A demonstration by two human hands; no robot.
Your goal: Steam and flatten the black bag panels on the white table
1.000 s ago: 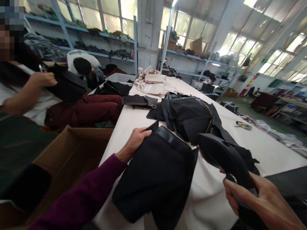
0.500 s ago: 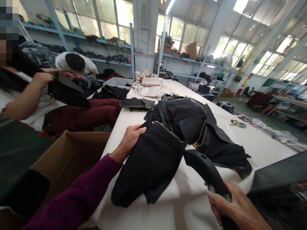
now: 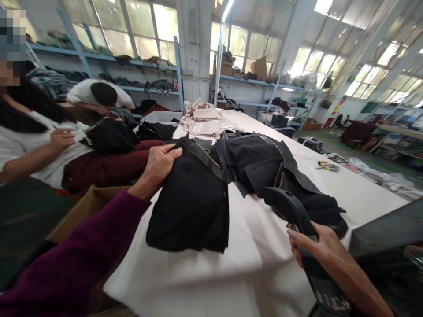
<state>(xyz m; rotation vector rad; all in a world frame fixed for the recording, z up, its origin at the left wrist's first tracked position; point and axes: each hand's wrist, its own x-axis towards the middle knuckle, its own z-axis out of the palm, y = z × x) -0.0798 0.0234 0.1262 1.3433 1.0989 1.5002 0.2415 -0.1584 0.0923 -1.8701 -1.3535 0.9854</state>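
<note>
My left hand (image 3: 160, 164), in a purple sleeve, grips the upper left corner of a black fabric piece (image 3: 191, 202) and lifts it off the white table (image 3: 257, 251). That piece has a black band with a gold zipper line along its top edge. My right hand (image 3: 313, 246) is closed around the handle of a black hand-held tool (image 3: 291, 211) that points toward a heap of black garments (image 3: 264, 165) in the middle of the table.
An open cardboard box (image 3: 79, 213) stands left of the table. Two people (image 3: 49, 141) sit at the left handling black fabric. Beige cloth pieces (image 3: 205, 121) are stacked at the far end. Scissors (image 3: 325, 166) lie at the right. Shelving runs along the windows.
My left hand has raised the black fabric piece up and to the left, off the table surface. My right hand with the black tool has shifted slightly toward the table's middle.
</note>
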